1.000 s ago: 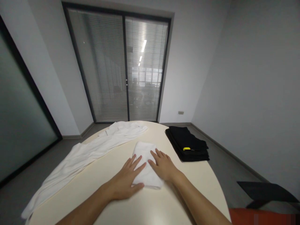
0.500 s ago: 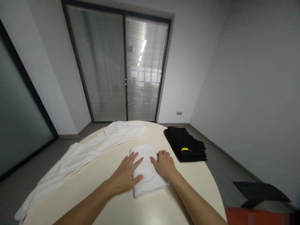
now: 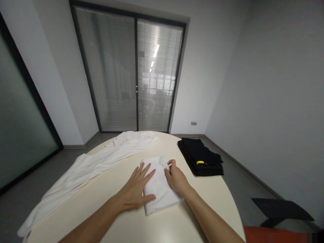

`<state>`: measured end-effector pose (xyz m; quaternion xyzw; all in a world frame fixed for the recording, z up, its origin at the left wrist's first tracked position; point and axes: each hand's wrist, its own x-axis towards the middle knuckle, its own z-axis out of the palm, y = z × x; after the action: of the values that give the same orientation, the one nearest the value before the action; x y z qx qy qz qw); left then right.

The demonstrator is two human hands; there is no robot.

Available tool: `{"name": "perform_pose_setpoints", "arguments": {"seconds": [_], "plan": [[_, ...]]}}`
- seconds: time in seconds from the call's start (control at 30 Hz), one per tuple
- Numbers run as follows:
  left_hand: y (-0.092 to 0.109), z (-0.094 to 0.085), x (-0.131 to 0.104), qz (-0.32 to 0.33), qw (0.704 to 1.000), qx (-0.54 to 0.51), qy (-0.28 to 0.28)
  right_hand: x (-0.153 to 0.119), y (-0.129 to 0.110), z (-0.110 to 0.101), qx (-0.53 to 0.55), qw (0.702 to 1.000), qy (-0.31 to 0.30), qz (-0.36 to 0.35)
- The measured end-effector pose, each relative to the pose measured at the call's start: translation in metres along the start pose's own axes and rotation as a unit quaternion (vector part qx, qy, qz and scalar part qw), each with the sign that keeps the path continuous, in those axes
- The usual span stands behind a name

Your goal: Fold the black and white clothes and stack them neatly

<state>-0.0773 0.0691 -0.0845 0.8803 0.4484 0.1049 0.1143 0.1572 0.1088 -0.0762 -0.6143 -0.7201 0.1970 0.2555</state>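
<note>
A folded white garment (image 3: 159, 185) lies in the middle of a cream oval table (image 3: 141, 222). My left hand (image 3: 136, 189) rests flat on its left side, fingers spread. My right hand (image 3: 176, 177) sits on the garment's right edge with the fingers curled, pinching the far right corner of the cloth. A long unfolded white garment (image 3: 91, 165) stretches across the table's left side, apart from both hands.
A stack of folded black clothes (image 3: 201, 157) with a small yellow tag lies at the table's right edge. Beyond the table are glass doors with blinds (image 3: 134, 74). A dark chair part (image 3: 280, 209) and something orange (image 3: 273, 234) sit at the lower right.
My right hand went from lying flat to curling its fingers on the garment's far right corner. The folded garment shifted slightly away. My left hand stayed flat.
</note>
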Motion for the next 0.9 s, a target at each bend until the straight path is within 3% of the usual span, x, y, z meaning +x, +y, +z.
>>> {"name": "perform_pose_setpoints", "arguments": {"seconds": [0.2, 0.33, 0.47, 0.67, 0.9], "plan": [[-0.006, 0.003, 0.001, -0.018, 1.000, -0.003, 0.002, 0.009, 0.013, -0.003, 0.095, 0.991, 0.005, -0.091], [-0.012, 0.006, 0.003, -0.093, 0.995, 0.008, 0.028, 0.017, 0.017, -0.025, 0.097, 0.993, 0.023, -0.069], [-0.018, 0.009, 0.005, -0.131, 0.991, 0.022, 0.028, 0.029, 0.009, -0.060, 0.051, 0.998, 0.026, -0.034], [-0.019, 0.011, 0.005, -0.129, 0.991, 0.026, 0.033, 0.061, -0.011, -0.122, -0.073, 0.994, 0.053, -0.057], [-0.019, 0.009, 0.007, -0.126, 0.991, 0.020, 0.032, 0.109, -0.002, -0.200, -0.131, 0.987, 0.090, 0.000]]}}
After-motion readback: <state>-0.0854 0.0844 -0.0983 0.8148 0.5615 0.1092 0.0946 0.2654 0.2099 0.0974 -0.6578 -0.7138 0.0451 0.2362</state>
